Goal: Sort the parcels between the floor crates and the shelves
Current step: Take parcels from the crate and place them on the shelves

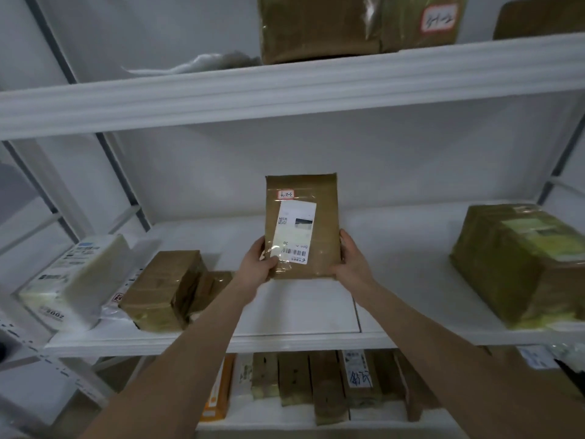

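Two bare forearms (190, 359) reach up from the lower edge of the frame. The left grip (254, 264) and right grip (353, 264) each clamp a lower corner of one flat brown parcel (319, 242). It stands upright at centre frame, over the middle shelf (316, 340). It bears one white label (294, 232) and one red-edged tag (286, 194). On that shelf, two taped brown parcels (161, 293) and one white package (72, 280) lie at left, and one large wrapped parcel (519, 264) at right. Two brown boxes (348, 23) sit on the upper shelf (285, 90).
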`<state>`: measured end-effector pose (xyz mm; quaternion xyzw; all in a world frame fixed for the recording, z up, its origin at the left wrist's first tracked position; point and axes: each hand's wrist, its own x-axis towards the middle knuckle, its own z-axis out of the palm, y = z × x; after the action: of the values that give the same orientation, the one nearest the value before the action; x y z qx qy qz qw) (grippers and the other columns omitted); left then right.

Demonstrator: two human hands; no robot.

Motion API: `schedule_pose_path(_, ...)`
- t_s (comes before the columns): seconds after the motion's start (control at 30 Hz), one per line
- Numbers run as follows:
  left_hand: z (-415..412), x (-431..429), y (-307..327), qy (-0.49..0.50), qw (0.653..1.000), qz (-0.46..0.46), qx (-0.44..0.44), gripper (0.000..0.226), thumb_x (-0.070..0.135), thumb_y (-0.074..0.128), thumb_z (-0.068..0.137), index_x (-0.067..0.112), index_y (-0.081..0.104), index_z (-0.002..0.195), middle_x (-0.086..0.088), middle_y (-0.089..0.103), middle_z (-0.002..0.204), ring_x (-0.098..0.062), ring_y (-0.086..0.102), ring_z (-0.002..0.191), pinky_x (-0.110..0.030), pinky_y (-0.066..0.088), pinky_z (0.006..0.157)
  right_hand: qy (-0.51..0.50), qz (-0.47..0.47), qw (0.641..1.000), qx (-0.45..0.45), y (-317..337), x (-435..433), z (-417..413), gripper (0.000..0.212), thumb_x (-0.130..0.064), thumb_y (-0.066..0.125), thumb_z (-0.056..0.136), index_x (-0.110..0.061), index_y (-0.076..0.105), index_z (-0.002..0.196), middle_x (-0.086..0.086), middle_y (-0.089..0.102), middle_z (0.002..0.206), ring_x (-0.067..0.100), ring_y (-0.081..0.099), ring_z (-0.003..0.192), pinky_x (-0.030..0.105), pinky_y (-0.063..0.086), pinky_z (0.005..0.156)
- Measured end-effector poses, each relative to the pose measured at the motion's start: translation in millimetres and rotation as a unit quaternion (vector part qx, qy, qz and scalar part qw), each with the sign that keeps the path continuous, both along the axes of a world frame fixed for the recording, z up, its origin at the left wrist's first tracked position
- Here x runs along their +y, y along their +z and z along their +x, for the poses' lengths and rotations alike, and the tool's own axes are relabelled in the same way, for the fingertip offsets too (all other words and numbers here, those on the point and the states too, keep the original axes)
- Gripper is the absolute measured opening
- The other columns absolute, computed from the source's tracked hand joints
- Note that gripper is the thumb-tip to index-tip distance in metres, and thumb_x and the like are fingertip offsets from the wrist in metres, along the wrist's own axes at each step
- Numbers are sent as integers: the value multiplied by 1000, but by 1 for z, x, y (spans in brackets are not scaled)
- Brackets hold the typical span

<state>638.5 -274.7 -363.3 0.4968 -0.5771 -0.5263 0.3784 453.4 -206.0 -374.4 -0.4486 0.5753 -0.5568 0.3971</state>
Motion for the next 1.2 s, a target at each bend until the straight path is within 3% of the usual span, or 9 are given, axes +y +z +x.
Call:
schedule_pose_path(0.1,-36,21,8,-20,999,-15,45,53,-7,48,92,28,45,132,12,59,114,-11,62,92,-19,55,60,-31,-19,998,49,11,16,-36,70,-3,65,84,-36,38,139,-15,62,118,7,60,107,38,53,92)
schedule_pose_path(0.2,-73,36,13,-28,999,-18,38,51,-6,46,93,32,47,127,19,60,103,-5,61,82,-16,52,54,-55,-10,993,101,18,33,-69,67,-12,64,85,-39,35,140,-21,60,111,-1,59,96,28,51,88)
schedule_pose_path(0.4,-143,66,7,-84,994,33,-61,47,6,48,95,25,45,138,5,59,115,-20,58,96,-42,52,84,-78,93,974,193,12,65,-135,62,-14,59,89,-24,32,144,3,57,128,20,56,109,39,49,96)
schedule_pose_path(0.5,-176,79,-1,-108,988,93,-64,39,9,51,95,21,51,132,1,63,110,-21,60,98,-43,51,83,-66,150,954,250,3,79,-169,69,-4,58,88,-16,28,149,7,48,139,22,52,118,35,49,96)
schedule_pose_path(0.6,-198,86,-7,-103,986,117,-52,33,11,51,96,19,54,128,-1,64,109,-21,61,96,-41,50,81,-50,170,932,315,0,87,-189,60,-17,63,88,-18,41,143,5,43,143,22,47,124,33,45,98)
schedule_pose_path(0.73,-222,91,-9,-104,989,94,-53,34,14,44,99,19,50,133,-4,60,126,-25,57,112,-44,48,95,-34,214,820,529,-4,91,-186,67,-46,64,82,-32,36,141,8,22,153,35,19,141,54,20,113)
schedule_pose_path(0.9,-241,104,-7,-114,988,108,1,34,20,38,102,23,48,135,-2,58,129,-20,54,113,-34,45,94,-42,212,757,616,-12,90,-172,70,-28,56,91,-34,17,149,5,15,158,34,5,146,58,1,114)
schedule_pose_path(1.07,-209,105,-16,-88,984,7,-153,55,27,49,98,13,30,148,-6,33,152,-26,37,135,-38,34,111,-53,213,745,630,-3,88,-172,71,-28,55,90,-30,17,149,9,14,158,38,5,145,60,3,114)
schedule_pose_path(1.2,-155,102,-25,-88,934,-85,-335,57,27,51,97,11,29,148,-11,31,152,-26,38,135,-31,30,109,-43,129,752,645,0,72,-139,60,-32,48,94,-29,24,148,8,6,160,35,-4,146,56,1,116)
